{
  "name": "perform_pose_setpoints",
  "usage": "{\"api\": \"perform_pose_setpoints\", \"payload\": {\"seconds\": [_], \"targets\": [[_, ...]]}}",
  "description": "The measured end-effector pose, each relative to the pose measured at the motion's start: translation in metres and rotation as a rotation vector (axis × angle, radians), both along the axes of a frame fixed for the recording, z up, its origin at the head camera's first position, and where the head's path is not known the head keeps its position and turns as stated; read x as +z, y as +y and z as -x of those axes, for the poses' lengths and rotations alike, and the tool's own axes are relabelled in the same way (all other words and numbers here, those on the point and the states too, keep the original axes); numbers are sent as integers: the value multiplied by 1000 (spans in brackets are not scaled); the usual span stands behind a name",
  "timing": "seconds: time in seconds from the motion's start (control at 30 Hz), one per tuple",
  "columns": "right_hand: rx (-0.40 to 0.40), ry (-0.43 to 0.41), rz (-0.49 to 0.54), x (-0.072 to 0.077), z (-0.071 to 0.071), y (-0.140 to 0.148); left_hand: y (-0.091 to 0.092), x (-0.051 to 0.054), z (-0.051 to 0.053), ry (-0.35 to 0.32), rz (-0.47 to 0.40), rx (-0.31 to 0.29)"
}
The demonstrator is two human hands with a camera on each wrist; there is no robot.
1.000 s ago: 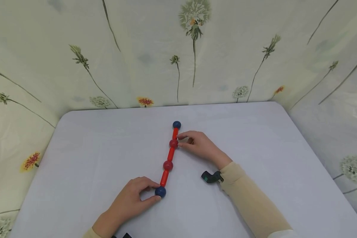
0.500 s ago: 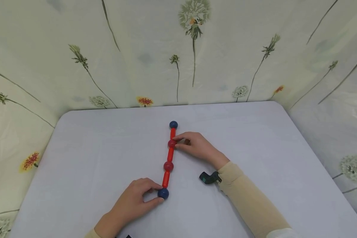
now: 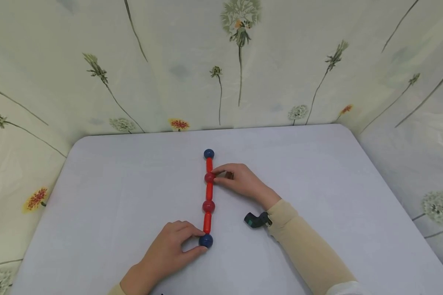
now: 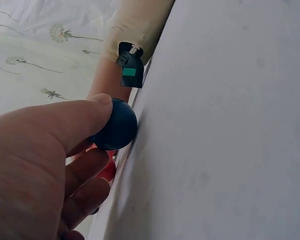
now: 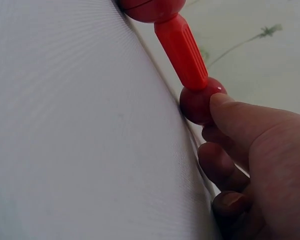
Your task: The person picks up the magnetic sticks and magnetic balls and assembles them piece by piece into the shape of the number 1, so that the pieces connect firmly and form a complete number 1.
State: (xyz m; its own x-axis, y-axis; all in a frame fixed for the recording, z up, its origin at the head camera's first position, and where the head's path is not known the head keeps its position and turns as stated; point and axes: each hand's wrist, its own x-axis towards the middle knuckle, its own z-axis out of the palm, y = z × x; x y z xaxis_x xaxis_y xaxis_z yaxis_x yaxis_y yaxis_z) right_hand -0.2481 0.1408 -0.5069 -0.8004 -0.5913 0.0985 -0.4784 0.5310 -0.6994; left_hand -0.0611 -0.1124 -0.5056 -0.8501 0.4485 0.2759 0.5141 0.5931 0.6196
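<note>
A straight chain of two blue balls, two red balls and three red rods lies on the white table, running away from the person. My left hand (image 3: pixel 171 248) pinches the near blue ball (image 3: pixel 206 241) between thumb and fingers; the left wrist view shows the thumb on that blue ball (image 4: pixel 119 125). Farther up, my right hand (image 3: pixel 241 180) pinches the far red ball (image 3: pixel 209 177), with a ribbed red rod (image 5: pixel 182 52) joined to it. The other red ball (image 3: pixel 208 206) sits mid-chain, untouched. At the far end rests the second blue ball (image 3: pixel 208 153).
The white table (image 3: pixel 140 184) has rounded far corners. Behind it and at both sides hangs a flower-printed curtain (image 3: pixel 192 90). A small black camera (image 3: pixel 256 220) is strapped at the right sleeve's cuff (image 3: pixel 284 213).
The chain has turned from a slant to nearly straight up the view. Its far end has swung left with my right hand, while its near end shifted slightly right with my left hand.
</note>
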Motion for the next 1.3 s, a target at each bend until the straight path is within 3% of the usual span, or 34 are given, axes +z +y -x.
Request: {"api": "perform_pose_setpoints", "payload": {"seconds": [0.33,1.0,1.17,1.3], "targets": [[-1,50,12,-6,1,2,2,-1,0,31,-11,-14],[7,55,5,-14,-13,1,-1,-5,-11,-64,13,0],[-13,66,34,-12,-13,2,-3,-3,-10,-66,-12,-15],[-44,0,33,-9,-11,6,-10,0,-5,-97,-42,12]]}}
